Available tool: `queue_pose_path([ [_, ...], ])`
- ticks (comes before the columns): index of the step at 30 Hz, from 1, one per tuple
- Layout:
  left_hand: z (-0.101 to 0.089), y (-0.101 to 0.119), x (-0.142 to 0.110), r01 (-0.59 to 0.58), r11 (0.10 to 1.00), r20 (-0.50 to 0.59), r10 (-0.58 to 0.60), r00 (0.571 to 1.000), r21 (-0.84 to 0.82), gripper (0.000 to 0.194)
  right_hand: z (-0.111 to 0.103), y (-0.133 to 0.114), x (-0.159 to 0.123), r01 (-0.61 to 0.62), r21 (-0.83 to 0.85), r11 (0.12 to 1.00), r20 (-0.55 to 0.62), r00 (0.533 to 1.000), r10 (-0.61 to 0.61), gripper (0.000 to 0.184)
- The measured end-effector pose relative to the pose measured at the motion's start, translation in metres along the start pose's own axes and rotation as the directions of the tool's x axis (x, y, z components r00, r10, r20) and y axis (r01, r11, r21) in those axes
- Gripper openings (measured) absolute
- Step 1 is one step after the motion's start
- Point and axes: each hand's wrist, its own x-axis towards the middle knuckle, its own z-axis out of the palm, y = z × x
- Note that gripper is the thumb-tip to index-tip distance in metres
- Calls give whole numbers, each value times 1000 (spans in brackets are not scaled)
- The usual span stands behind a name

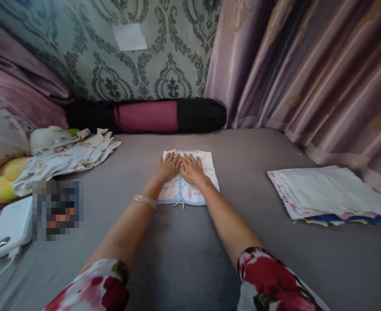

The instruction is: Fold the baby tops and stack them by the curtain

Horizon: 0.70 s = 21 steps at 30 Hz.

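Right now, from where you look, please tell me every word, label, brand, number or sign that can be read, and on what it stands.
None can be read.
White device: round dark spot, too small to read.
Blue-edged garment: fine print, too small to tell.
Left hand, right wrist: small dark marks, not readable.
White sheet: no legible writing.
Pixelated item: hidden.

Left hand [170,167]: palm down, fingers forward
Right hand [191,169]: palm down, just beside it
Forearms [232,220]: 2, reaching forward, angled inward
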Motion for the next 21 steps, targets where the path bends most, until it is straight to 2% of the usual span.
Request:
queue_pose_path([
  [3,-2,1,3,-23,999,-37,24,999,38,53,-2,0,1,-29,14,999,-2,1000,29,56],
  [6,-1,3,3,-82,995,-108,89,990,65,53,-1,1,0,-76,0,997,-70,995,76,56],
  [10,3,7,-2,-99,994,-74,103,992,56,55,3,2,-2,-121,0,993,-87,989,120,54],
  [16,-2,8,-3,-104,993,-49,107,993,62,54,0,1,-2,-124,-6,992,-63,990,123,55],
  [18,-2,8,-3,-100,993,-71,104,992,55,54,-2,2,-2,-137,8,991,-55,989,137,55],
  [21,1,7,-4,-83,995,-138,89,986,50,55,-3,3,-3,-196,21,980,-108,974,197,54],
])
